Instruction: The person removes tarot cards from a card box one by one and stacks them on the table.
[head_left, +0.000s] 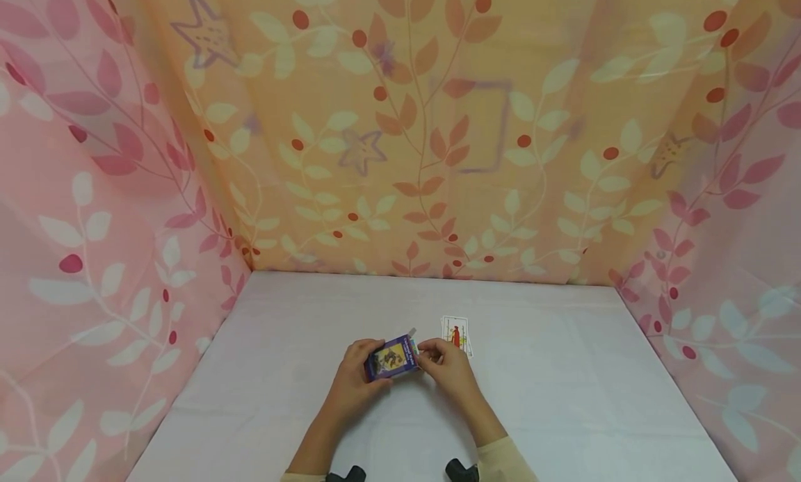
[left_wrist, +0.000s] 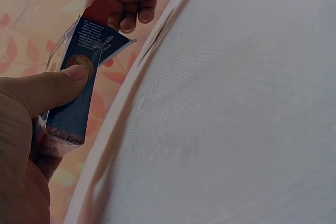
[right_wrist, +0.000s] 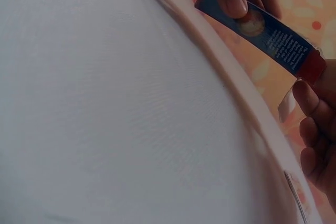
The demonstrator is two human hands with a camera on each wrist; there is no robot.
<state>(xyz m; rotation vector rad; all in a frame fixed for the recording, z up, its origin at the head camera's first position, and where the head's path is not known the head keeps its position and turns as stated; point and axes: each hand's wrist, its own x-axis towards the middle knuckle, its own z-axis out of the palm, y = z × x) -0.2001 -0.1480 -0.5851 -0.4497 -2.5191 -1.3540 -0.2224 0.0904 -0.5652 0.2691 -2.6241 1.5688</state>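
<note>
L hand point(head_left: 357, 381) grips the blue card box point(head_left: 391, 358) from its 8 o'clock side, thumb on a narrow side w/ white print, picture face up; the box is held up over the white tablecloth point(head_left: 563, 378), approx. 6 o'clock of the scene's ctr. R hand point(head_left: 453, 375) is at the box's 3–4 o'clock, fingers bent by the open end, index fingertip at the red part there (can't tell if it's pinching anything, thumb contact is hidden). L wrist view: a blue flap point(left_wrist: 116, 44) w/ white lettering juts out at 1–2 o'clock of the box. Illustrated tarot-style cards point(head_left: 455, 329), top one w/ a red-clad figure, lie slightly fanned approx. 2 o'clock of the box, partly behind R hand. Leaf-print curtain point(head_left: 413, 211) at 12 o'clock.
</note>
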